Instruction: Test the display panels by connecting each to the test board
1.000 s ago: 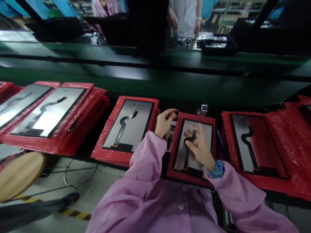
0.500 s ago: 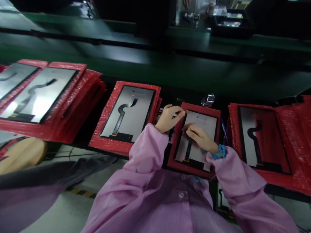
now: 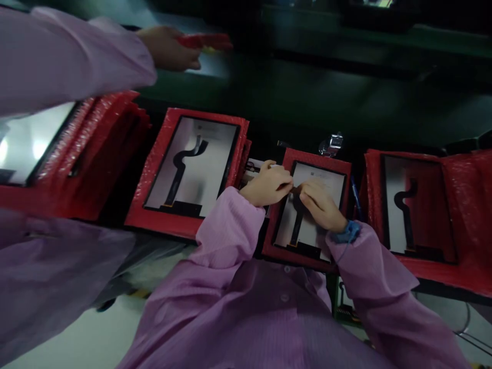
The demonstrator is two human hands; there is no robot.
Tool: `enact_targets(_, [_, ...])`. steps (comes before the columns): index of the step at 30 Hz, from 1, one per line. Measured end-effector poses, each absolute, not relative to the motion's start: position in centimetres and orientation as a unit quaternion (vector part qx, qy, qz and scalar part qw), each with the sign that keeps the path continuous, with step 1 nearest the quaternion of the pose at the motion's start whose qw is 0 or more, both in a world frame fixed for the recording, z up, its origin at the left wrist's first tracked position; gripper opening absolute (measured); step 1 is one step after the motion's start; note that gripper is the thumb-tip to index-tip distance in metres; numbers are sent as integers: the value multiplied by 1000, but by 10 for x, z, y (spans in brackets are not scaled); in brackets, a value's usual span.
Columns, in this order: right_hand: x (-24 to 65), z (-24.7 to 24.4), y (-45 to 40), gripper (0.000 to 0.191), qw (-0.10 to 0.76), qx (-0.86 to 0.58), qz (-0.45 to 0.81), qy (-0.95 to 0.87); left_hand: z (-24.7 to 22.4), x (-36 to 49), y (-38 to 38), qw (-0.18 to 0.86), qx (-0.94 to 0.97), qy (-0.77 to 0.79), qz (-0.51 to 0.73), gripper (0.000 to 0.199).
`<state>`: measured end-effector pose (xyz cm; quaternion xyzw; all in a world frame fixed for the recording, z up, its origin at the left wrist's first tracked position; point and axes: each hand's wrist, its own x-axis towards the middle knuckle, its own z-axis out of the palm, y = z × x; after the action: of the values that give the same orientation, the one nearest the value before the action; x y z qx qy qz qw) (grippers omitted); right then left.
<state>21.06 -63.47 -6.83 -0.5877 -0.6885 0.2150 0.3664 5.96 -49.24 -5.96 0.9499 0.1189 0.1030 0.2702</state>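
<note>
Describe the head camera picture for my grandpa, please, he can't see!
A person's bare left hand and right hand meet over the curved black ribbon cable of a flat grey rectangular panel. Similar grey panels lie on red wrap at both sides; another person's hand, upper left, holds a blurry red thing.

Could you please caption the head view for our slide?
Left hand and right hand meet over a cable on a panel.

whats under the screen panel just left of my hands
The panel lies on red bubble wrap that shows around it, more red layers below; anything between them is covered.
</note>
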Motion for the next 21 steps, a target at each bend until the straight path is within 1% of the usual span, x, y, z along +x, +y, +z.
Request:
enact_targets(6, [208,-71,-634,27,347,-618,175,-684,-60,59,-495,308,935,115,134,19])
enact_targets(14, [206,-73,-634,23,334,-638,150,-677,-59,59,-494,316,934,118,121,19])
enact_targets(21, [206,-72,-634,23,329,-643,153,-674,-58,60,-493,326,931,124,107,19])
